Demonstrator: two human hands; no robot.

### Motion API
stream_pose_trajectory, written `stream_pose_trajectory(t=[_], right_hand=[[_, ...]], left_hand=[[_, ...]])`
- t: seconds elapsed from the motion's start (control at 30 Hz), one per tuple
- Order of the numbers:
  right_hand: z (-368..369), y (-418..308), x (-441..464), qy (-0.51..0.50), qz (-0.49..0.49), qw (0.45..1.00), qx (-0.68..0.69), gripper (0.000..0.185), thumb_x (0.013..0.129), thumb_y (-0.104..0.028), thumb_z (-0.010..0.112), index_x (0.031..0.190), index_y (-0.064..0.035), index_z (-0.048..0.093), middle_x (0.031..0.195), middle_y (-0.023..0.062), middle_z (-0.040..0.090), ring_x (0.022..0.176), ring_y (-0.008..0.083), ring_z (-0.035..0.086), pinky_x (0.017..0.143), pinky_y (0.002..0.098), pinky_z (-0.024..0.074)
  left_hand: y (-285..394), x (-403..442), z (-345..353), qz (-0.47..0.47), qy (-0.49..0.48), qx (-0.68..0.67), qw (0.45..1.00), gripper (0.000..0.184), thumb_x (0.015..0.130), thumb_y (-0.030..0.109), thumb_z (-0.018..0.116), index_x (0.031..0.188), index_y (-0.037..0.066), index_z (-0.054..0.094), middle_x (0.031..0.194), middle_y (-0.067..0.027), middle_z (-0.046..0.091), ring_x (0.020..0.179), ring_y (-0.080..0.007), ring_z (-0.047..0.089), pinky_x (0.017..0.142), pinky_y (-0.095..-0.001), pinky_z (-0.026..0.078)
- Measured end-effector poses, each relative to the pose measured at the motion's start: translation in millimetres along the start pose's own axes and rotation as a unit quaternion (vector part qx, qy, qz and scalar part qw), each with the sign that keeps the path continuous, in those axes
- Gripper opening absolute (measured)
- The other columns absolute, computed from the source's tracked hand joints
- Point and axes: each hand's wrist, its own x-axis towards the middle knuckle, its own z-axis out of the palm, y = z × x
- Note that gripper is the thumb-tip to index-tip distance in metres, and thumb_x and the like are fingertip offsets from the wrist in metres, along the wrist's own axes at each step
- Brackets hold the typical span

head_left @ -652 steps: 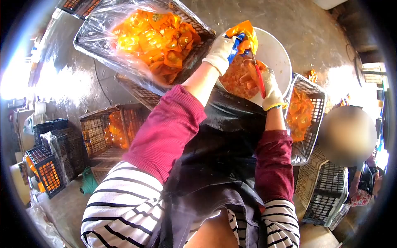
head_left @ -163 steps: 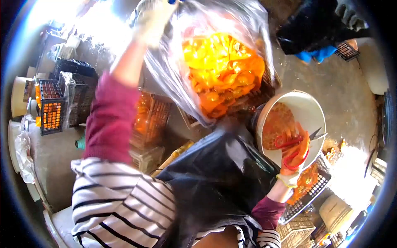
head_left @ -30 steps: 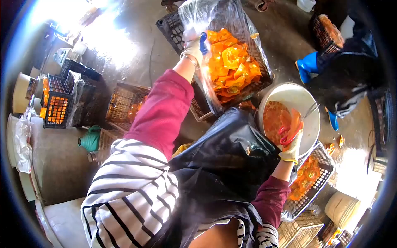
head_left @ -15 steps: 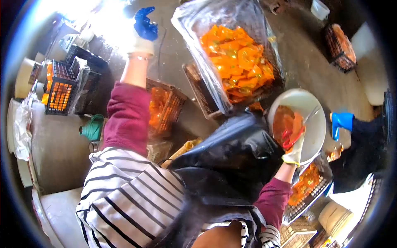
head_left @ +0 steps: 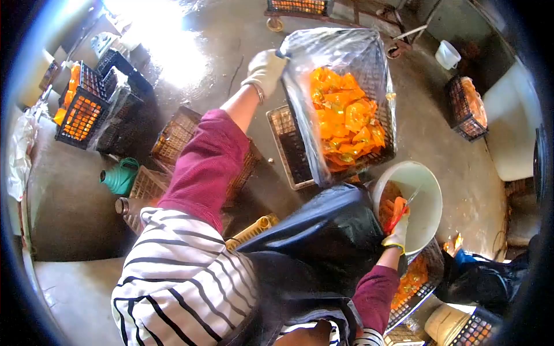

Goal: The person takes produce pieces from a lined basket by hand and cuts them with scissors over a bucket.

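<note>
My left hand (head_left: 266, 70), in a white glove, is closed at the upper left corner of a crate (head_left: 388, 104) lined with clear plastic (head_left: 300, 92). Its fingertips are hidden, and it seems to grip the plastic at the rim. Orange pieces (head_left: 346, 118) fill the crate's middle. My right hand (head_left: 397, 226), in a glove with orange-stained fingers, holds red-handled scissors (head_left: 396, 217) over a white bucket (head_left: 430, 213), blades pointing up and away. Reddish-orange matter (head_left: 388, 199) lies in the bucket.
Below the bucket stands a crate of orange pieces (head_left: 412, 279). A person in dark clothes (head_left: 485, 282) is at the lower right. Other crates stand at the left (head_left: 84, 112) and right (head_left: 466, 109). A green container (head_left: 120, 176) and a yellow crate (head_left: 252, 230) are nearer me.
My left hand has come from open beside the crate back to its plastic-lined corner. The view has shifted, and the other person now appears lower at the right. My right hand still holds the scissors.
</note>
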Motion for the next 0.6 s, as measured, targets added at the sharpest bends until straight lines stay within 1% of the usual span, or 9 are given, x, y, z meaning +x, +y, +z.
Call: stream_pose_trajectory(t=[0.03,0.17,0.27,0.3,0.37,0.4,0.53,0.57,0.6], right_hand=[[-9.5,2.7,5.4,-0.020,0.007,1.000,0.005,0.058,0.099,-0.050,0.030,0.141,-0.0112,0.038,0.133,0.0160,0.053,0.118,0.0322,0.052,0.102,0.0417,0.0420],[-4.1,-9.0,-18.4,-0.012,0.090,0.996,0.022,0.057,0.100,-0.048,0.029,0.139,-0.0093,0.042,0.129,0.0151,0.056,0.114,0.0313,0.056,0.097,0.0419,0.0456],[15.6,-32.6,-27.3,-0.021,0.120,0.992,0.008,0.056,0.100,-0.047,0.032,0.135,-0.0067,0.046,0.123,0.0154,0.059,0.109,0.0291,0.059,0.095,0.0391,0.0471],[20.0,-39.4,-32.8,-0.023,0.117,0.993,0.003,0.055,0.100,-0.047,0.032,0.135,-0.0071,0.046,0.123,0.0145,0.060,0.110,0.0282,0.059,0.096,0.0382,0.0466],[24.7,-45.8,-44.0,-0.024,0.114,0.993,0.000,0.052,0.100,-0.045,0.033,0.134,-0.0079,0.047,0.123,0.0126,0.060,0.111,0.0264,0.058,0.097,0.0365,0.0455],[57.0,-73.0,-68.6,0.051,0.115,0.992,-0.026,0.052,0.100,-0.046,0.033,0.131,-0.0088,0.050,0.121,0.0096,0.061,0.109,0.0238,0.059,0.097,0.0354,0.0446],[20.1,-42.8,-46.9,0.040,0.118,0.992,-0.026,0.048,0.101,-0.041,0.031,0.131,-0.0094,0.051,0.123,0.0084,0.060,0.111,0.0207,0.058,0.096,0.0342,0.0446],[11.9,-38.5,-40.5,0.036,0.075,0.989,-0.122,0.048,0.102,-0.040,0.030,0.132,-0.0091,0.049,0.124,0.0091,0.060,0.111,0.0203,0.058,0.094,0.0332,0.0452],[10.7,-37.0,-34.4,0.030,0.032,0.975,-0.216,0.047,0.102,-0.038,0.029,0.134,-0.0088,0.047,0.125,0.0097,0.059,0.111,0.0200,0.058,0.093,0.0322,0.0458]], left_hand=[[-0.3,1.2,-5.0,0.021,0.036,0.051,0.998,0.036,0.084,0.040,0.058,0.094,0.008,0.070,0.090,-0.0167,0.068,0.084,-0.0363,0.065,0.076,-0.0444,0.051],[-39.1,33.5,22.3,0.005,0.132,-0.084,0.988,0.028,0.087,0.033,0.056,0.088,0.008,0.068,0.083,-0.0193,0.067,0.078,-0.0372,0.065,0.069,-0.0438,0.051],[-55.2,43.7,37.2,0.122,0.118,0.227,0.959,0.030,0.079,0.028,0.065,0.099,0.007,0.064,0.088,-0.0156,0.068,0.087,-0.0321,0.066,0.079,-0.0387,0.051],[-51.6,41.0,39.6,0.141,0.115,0.355,0.917,0.034,0.077,0.028,0.067,0.102,0.007,0.062,0.091,-0.0145,0.069,0.089,-0.0308,0.066,0.081,-0.0374,0.051],[-57.7,37.9,46.8,0.113,0.065,0.239,0.962,0.048,0.069,0.023,0.074,0.111,0.007,0.059,0.102,-0.0147,0.067,0.100,-0.0284,0.064,0.090,-0.0341,0.050],[-79.9,67.1,72.7,0.059,0.017,0.176,0.982,0.052,0.067,0.023,0.076,0.113,0.006,0.058,0.106,-0.0147,0.066,0.104,-0.0277,0.063,0.091,-0.0339,0.049],[-49.7,29.5,66.3,0.034,-0.036,0.277,0.960,0.078,0.061,0.026,0.081,0.129,0.006,0.047,0.118,-0.0125,0.061,0.111,-0.0247,0.059,0.093,-0.0325,0.048],[-51.1,19.2,66.4,0.026,-0.078,0.322,0.943,0.085,0.060,0.026,0.083,0.133,0.006,0.044,0.121,-0.0119,0.059,0.112,-0.0240,0.058,0.093,-0.0322,0.048],[-62.5,9.2,72.9,0.026,-0.135,0.372,0.918,0.107,0.048,0.029,0.088,0.138,0.005,0.036,0.120,-0.0127,0.059,0.113,-0.0241,0.057,0.095,-0.0319,0.047]])
